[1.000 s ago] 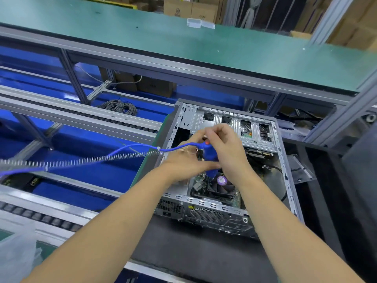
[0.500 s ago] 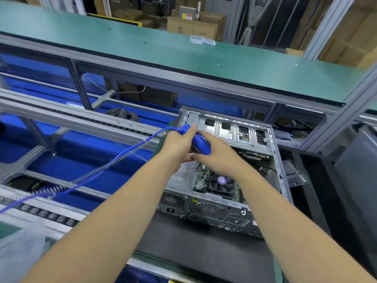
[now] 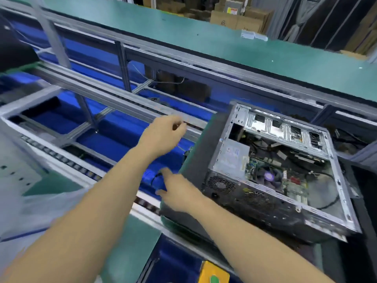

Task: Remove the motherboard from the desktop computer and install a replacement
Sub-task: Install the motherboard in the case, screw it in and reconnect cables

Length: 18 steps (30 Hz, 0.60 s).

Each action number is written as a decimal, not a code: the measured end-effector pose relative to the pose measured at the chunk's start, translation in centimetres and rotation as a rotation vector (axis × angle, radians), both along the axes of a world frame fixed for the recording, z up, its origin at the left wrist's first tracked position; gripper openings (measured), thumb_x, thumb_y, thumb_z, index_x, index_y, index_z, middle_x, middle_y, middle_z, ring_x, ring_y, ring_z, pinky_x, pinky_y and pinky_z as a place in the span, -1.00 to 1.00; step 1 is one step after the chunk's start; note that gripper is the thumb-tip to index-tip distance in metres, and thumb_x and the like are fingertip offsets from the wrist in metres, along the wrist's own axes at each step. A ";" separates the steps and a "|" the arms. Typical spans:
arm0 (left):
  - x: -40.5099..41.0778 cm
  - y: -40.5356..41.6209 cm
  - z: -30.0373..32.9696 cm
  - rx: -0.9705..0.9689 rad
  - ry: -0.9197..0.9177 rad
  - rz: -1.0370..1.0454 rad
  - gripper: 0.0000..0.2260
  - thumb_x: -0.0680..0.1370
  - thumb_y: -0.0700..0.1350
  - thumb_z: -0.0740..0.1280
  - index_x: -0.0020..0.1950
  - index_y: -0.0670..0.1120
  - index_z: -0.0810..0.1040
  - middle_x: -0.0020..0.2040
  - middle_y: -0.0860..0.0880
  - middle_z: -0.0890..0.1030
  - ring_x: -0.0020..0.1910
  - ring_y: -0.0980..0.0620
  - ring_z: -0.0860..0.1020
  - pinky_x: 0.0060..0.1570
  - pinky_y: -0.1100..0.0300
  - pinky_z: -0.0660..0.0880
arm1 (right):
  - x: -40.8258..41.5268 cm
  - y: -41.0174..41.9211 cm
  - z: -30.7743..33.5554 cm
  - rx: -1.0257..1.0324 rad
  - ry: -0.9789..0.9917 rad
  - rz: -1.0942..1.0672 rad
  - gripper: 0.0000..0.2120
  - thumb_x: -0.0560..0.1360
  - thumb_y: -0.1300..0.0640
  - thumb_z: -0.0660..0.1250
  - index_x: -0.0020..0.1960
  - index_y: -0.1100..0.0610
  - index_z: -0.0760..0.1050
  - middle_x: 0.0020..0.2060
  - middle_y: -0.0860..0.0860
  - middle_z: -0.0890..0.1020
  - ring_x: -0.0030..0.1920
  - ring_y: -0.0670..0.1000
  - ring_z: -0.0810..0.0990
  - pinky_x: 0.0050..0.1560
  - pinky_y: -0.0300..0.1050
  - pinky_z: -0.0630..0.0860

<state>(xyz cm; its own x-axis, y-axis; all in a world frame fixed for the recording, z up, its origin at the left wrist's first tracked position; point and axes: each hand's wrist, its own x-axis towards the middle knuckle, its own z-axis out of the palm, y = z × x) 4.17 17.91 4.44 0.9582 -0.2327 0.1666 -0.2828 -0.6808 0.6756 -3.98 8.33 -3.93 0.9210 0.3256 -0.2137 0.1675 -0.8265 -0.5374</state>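
The open desktop case (image 3: 251, 199) lies on its side on a dark mat at the right. Inside it, the green motherboard (image 3: 293, 183) shows, with a fan with a purple hub (image 3: 268, 176) and a silver power supply (image 3: 231, 158). Both hands are left of the case, outside it. My right hand (image 3: 179, 193) holds a blue electric screwdriver (image 3: 154, 179) between thumb and fingers, low beside the mat's edge. My left hand (image 3: 163, 133) hovers higher over the conveyor rail with fingertips drawn together. Blur hides whether they pinch anything.
Aluminium conveyor rails (image 3: 114, 99) and blue bays run across the left. A long green shelf (image 3: 204, 35) spans the back, with cardboard boxes (image 3: 238, 19) behind it. A yellow object (image 3: 213, 272) sits at the bottom edge. Black cables (image 3: 346, 139) lie right of the case.
Both hands have left the case and swung left. The right hand carried the blue screwdriver down beside the mat. The left hand let go of it and moved over the rail.
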 end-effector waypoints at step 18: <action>-4.8 5.6 -13.4 -0.092 0.232 0.104 -0.86 0.61 -0.01 0.21 0.09 0.15 0.53 -0.17 0.20 0.56 -0.49 0.14 0.41 -0.31 0.16 0.40 | -7.8 8.4 -16.7 -0.327 0.031 0.341 -0.50 0.51 0.38 0.26 0.41 0.18 0.25 0.15 0.18 0.47 0.11 0.20 0.42 0.06 0.02 0.33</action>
<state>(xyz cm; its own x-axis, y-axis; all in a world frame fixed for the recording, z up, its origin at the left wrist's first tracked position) -0.63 23.47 -8.93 0.9912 -0.1246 -0.0442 -0.0447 -0.6307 0.7747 -11.79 16.72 -20.67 0.7646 0.5197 -0.3813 0.4468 -0.8537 -0.2676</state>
